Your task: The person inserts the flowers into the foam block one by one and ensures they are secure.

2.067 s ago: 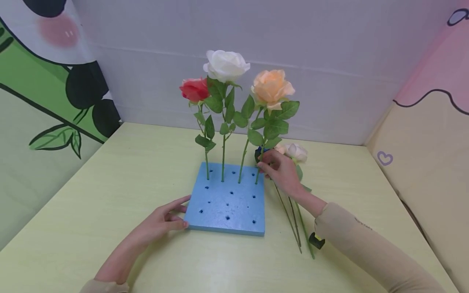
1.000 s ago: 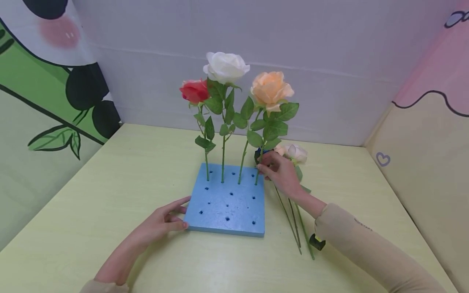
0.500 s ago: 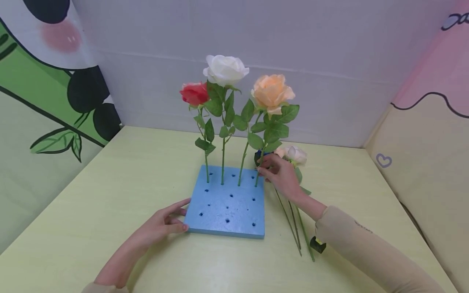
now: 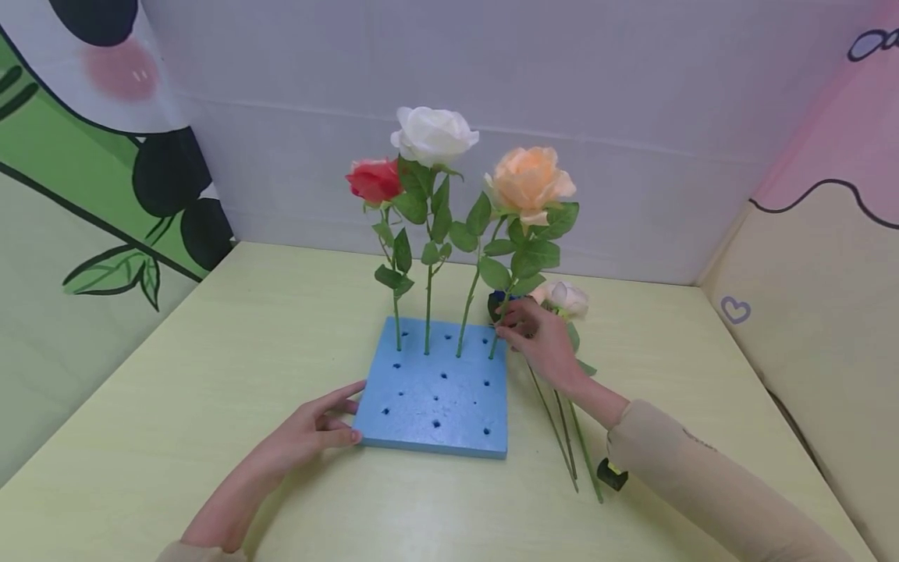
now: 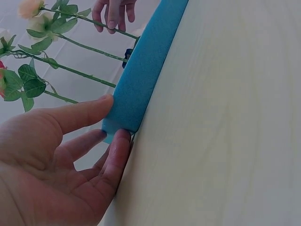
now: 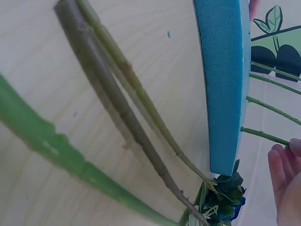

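Observation:
A blue foam board (image 4: pixel 421 421) with several holes lies on the table, and a row of roses stands upright in it. Their heads include a red rose (image 4: pixel 374 181), a white rose (image 4: pixel 434 136) and a peach rose (image 4: pixel 531 185); another cream head (image 5: pixel 41 22) shows in the left wrist view, hidden behind the peach one in the head view. My left hand (image 4: pixel 305 433) grips the board's near left corner. With thumb and fingers my right hand (image 4: pixel 544 343) pinches the peach rose's stem low down, just above the board.
Right of the board lie loose flowers: a pale lilac-white rose (image 4: pixel 567 298), a pinkish one and a dark blue rose (image 6: pixel 237 207), with long stems (image 4: pixel 579 449) towards me. A small black and yellow object (image 4: pixel 612 474) shows beside the right sleeve.
The peach rose head has swung slightly right in the last half second, with my right hand on its stem. My left hand keeps its hold on the board. The head view has tilted slightly.

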{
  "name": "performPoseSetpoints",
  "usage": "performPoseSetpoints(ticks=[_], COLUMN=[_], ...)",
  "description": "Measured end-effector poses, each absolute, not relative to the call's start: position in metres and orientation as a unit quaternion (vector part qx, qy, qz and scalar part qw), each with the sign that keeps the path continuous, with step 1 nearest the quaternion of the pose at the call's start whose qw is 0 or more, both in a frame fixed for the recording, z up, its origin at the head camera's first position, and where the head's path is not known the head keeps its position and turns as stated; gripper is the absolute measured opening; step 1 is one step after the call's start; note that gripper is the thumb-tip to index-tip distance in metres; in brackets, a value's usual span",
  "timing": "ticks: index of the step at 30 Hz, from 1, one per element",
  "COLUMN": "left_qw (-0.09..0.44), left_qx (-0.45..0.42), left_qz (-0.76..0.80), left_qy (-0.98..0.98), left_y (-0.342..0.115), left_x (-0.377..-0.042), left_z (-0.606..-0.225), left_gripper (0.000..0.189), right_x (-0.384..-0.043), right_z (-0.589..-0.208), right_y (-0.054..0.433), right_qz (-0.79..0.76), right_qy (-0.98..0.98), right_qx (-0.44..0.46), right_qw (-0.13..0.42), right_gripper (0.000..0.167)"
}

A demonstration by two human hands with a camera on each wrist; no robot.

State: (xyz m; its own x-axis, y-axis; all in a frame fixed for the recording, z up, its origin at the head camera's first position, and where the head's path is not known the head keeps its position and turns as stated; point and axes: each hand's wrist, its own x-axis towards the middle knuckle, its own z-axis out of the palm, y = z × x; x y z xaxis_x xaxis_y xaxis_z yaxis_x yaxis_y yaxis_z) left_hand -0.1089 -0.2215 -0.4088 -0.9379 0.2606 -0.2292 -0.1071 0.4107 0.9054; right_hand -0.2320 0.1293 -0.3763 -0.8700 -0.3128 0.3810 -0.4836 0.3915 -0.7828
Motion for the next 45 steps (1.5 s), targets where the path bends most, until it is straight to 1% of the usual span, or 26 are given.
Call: performPoseSetpoints(ticks=[6, 9, 17, 25, 34, 45], left_qw=[0.168, 0.168, 0.169, 0.17, 0.169, 0.172], left_qx=[0.048, 0.046, 0.044, 0.05, 0.048, 0.037], left_qz=[0.543, 0.543, 0.544, 0.547, 0.543, 0.537], left_qy=[0.821, 0.821, 0.821, 0.818, 0.821, 0.825], left_y=[-0.22, -0.22, -0.221, -0.222, -0.221, -0.221], left_x=[-0.109, -0.11, -0.11, -0.111, -0.11, -0.11], left_z=[-0.407, -0.407, -0.409, -0.411, -0.411, -0.413], left_gripper=[0.074, 0.074, 0.075, 0.076, 0.075, 0.075], right_x=[-0.231, -0.23, -0.223, -0.214, -0.202, -0.195], right_z=[-0.376, -0.376, -0.374, -0.374, -0.378, -0.385], right_y=[0.133, 0.135, 0.141, 0.154, 0.177, 0.202], right_qz=[0.472, 0.467, 0.456, 0.459, 0.411, 0.372], right_qy=[-0.839, -0.842, -0.856, -0.857, -0.884, -0.904], right_qx=[0.25, 0.249, 0.232, 0.226, 0.219, 0.202], right_qw=[0.107, 0.108, 0.079, 0.052, 0.046, 0.06], right_gripper=[0.026, 0.028, 0.039, 0.047, 0.056, 0.059])
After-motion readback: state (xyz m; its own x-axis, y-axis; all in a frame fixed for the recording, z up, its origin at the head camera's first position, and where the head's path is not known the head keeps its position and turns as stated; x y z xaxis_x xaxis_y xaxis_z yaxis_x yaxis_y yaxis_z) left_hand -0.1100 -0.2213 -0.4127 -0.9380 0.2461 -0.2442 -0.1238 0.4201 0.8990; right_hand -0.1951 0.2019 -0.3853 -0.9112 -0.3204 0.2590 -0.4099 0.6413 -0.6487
